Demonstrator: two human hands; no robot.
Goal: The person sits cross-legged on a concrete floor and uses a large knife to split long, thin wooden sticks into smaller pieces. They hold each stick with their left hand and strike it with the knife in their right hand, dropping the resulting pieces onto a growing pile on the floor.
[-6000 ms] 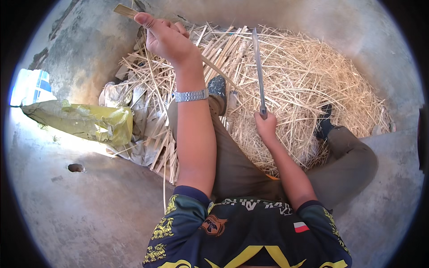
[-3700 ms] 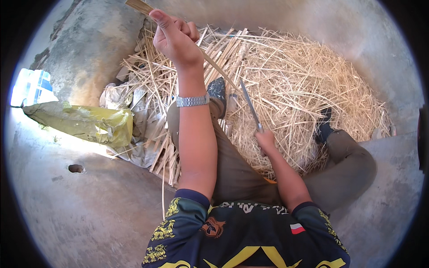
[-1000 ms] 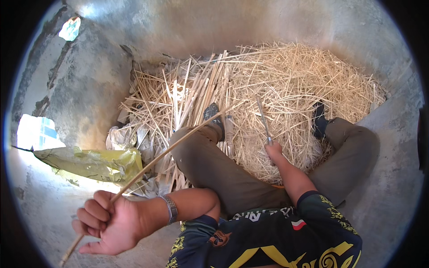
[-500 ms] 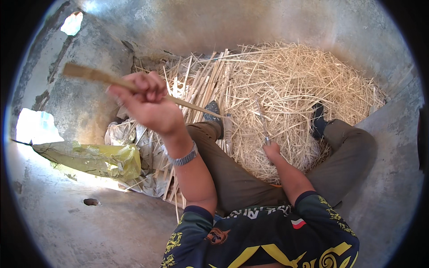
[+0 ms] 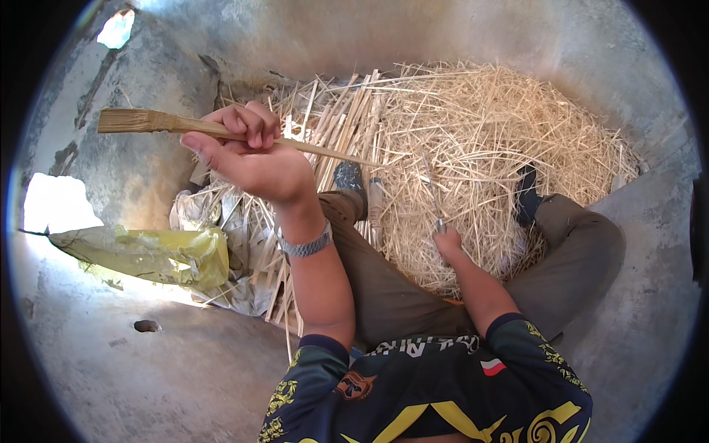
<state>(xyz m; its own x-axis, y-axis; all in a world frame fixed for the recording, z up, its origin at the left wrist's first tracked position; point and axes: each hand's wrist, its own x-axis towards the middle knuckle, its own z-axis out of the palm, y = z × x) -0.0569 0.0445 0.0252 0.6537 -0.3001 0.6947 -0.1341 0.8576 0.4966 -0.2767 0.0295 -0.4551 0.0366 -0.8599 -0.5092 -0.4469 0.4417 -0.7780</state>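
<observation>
My left hand [image 5: 251,159] is raised at the left, fingers curled round a bamboo strip [image 5: 142,120]. The strip's thick, flat, split-looking end points left; its thin end reaches right, above the straw and near my shoe [image 5: 349,181]. Low between my legs, my right hand [image 5: 447,242] is closed on the handle of a knife [image 5: 434,193], whose slim blade points away from me over the straw pile. The strip and the blade are apart. My right fingers are partly hidden under the hand.
Thin shavings and straw [image 5: 480,148] are heaped between and beyond my legs. Long split bamboo strips [image 5: 354,111] lie to the left of the heap. A yellow translucent plastic sheet [image 5: 196,255] sits at the left by a gap in the concrete wall [image 5: 140,177]. A small hole [image 5: 147,325] shows nearby.
My left hand has shifted slightly right, and the bamboo strip has turned nearer level, its thin end rising. My right hand and the knife are nearly unmoved.
</observation>
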